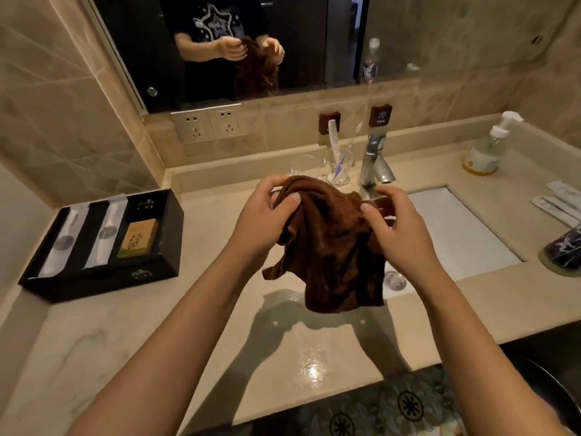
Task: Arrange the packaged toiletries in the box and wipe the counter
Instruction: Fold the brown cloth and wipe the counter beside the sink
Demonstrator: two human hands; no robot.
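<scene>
Both hands up over the tabletop (163,341), each pinching the brown cloth (330,247) at its top edge. Left hand (267,215): fingers curled, thumb pressed onto a fold. Right hand (399,228): thumb and fingertips closed on the bunched edge, palm turned away from the camera. Cloth hangs free, lower hem clear of the surface, overlapping the sink (456,234) rim in view. Black box (103,243) sits far left against the wall corner, holding two white packaged items (108,231) and a tan packet (138,237). More white packets (559,202) lie far right past the sink, near the edge of view. Open room: wide bare tabletop between box and sink, a wet sheen near the front edge. Glasses (338,166) and faucet (374,162) line the back.
</scene>
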